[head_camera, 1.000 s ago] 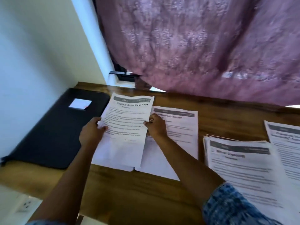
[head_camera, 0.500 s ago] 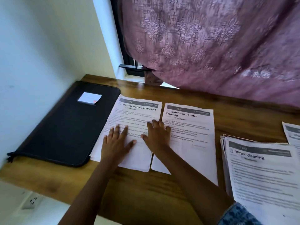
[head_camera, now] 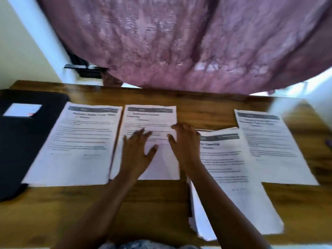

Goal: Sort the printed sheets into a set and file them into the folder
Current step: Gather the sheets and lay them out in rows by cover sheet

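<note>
Fingers (head_camera: 139, 136) of the left hand (head_camera: 136, 153) and right hand (head_camera: 186, 146) lie spread, gripping nothing, on the centre-frame sheet (head_camera: 150, 119); folder (head_camera: 21, 141) far left.

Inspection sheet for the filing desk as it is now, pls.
Surface: wooden desk, papers laid in a row.
Job's things: black folder closed, far left; leftmost sheet; second sheet; stack; rightmost sheet. Print blurred.
Clutter: purplish object at frame edge, unidentifiable.
Hands: left hand flat on second sheet; right hand at its right edge.
Cables: nothing seen.
Surroundings: mauve curtain, pale wall.
</note>
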The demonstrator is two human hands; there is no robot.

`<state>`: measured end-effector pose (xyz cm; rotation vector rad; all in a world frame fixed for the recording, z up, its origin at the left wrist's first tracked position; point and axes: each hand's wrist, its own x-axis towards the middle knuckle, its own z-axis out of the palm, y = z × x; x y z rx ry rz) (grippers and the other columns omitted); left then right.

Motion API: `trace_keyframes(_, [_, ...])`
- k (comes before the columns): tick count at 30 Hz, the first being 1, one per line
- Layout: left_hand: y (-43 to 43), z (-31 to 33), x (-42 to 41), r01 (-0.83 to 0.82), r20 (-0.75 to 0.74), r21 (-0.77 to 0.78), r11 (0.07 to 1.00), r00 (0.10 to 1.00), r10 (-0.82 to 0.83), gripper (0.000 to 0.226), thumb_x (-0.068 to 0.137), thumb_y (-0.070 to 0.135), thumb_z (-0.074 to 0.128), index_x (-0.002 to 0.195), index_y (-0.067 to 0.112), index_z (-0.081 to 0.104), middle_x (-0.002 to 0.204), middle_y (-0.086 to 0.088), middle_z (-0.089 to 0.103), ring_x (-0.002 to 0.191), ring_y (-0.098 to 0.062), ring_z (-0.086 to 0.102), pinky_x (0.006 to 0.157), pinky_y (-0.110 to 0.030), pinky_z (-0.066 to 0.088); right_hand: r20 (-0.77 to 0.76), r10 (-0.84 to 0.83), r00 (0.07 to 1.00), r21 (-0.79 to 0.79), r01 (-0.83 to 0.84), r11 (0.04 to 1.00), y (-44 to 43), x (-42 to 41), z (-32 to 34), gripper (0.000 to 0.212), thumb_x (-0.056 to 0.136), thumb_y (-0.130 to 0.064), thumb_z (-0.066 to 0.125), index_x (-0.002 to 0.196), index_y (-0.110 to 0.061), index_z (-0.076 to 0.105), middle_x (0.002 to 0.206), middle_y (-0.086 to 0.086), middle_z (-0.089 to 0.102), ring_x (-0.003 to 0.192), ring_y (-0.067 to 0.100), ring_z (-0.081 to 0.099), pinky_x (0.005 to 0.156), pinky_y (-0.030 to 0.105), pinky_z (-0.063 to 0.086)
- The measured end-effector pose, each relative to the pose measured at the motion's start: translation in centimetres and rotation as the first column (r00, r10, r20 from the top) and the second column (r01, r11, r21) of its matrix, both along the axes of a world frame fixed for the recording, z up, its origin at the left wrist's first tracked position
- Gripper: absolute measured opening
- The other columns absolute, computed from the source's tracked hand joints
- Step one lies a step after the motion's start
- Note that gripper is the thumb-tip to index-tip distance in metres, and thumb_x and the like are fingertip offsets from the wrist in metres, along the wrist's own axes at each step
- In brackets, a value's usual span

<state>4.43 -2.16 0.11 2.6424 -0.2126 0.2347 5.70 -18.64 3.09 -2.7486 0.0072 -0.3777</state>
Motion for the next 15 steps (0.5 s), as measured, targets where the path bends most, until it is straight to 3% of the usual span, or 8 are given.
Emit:
trace_keyframes(3, [-8.7, -0.5, -1.9, 0.21, -0.011, 0.017, 0.978, 0.978, -0.21, 0.055, 0.093, 0.049, 0.049, 0.142, 0.025, 0.043, 0.154, -0.003, 0.035, 0.144, -0.024, 0.026, 0.117, -0.046, 0.005, -0.009, -0.274, 0.962, 0.035, 0.274, 0.961, -9.2, -2.7, -0.9, 0.031, 0.084, -0.024, 0.066, 0.113, -0.016, 0.064, 0.115, 0.015, 0.061, 0.106, 0.037, 0.055, 0.085, 0.045, 0.046])
trace_keyframes(6, [-14.2, -1.8, -3.2, 0.295, 0.016, 0.069, 0.953, 0.955, -0.297, 0.051, 0.089, 0.05, 0.051, 0.133, 0.024, 0.054, 0.144, -0.006, 0.049, 0.137, -0.028, 0.04, 0.115, -0.05, 0.015, -0.134, -0.495, 0.858, 0.088, 0.508, 0.857, -16.1, -4.6, -1.5, 0.041, 0.085, -0.026, 0.067, 0.123, -0.014, 0.057, 0.124, 0.015, 0.054, 0.114, 0.036, 0.047, 0.091, 0.045, 0.042])
trace_keyframes(11, [-16.5, -3.9, -4.1, 0.219, -0.024, 0.089, 0.972, 0.976, -0.218, 0.048, 0.088, 0.051, 0.049, 0.125, 0.023, 0.06, 0.133, -0.004, 0.057, 0.127, -0.026, 0.049, 0.113, -0.046, 0.025, -0.256, -0.45, 0.856, 0.332, 0.515, 0.791, -20.5, -4.9, -3.1, 0.043, 0.078, -0.026, 0.076, 0.114, -0.01, 0.057, 0.11, 0.012, 0.059, 0.102, 0.03, 0.056, 0.078, 0.03, 0.037])
trace_keyframes(15, [-16.4, -4.6, -4.1, 0.226, -0.032, 0.066, 0.972, 0.974, -0.225, 0.051, 0.09, 0.054, 0.044, 0.128, 0.023, 0.057, 0.136, -0.004, 0.054, 0.129, -0.026, 0.047, 0.112, -0.046, 0.028, -0.309, -0.428, 0.849, 0.392, 0.524, 0.756, -21.2, -4.2, -3.2, 0.045, 0.075, -0.03, 0.078, 0.111, -0.014, 0.056, 0.1, 0.001, 0.056, 0.089, 0.018, 0.052, 0.077, 0.027, 0.036])
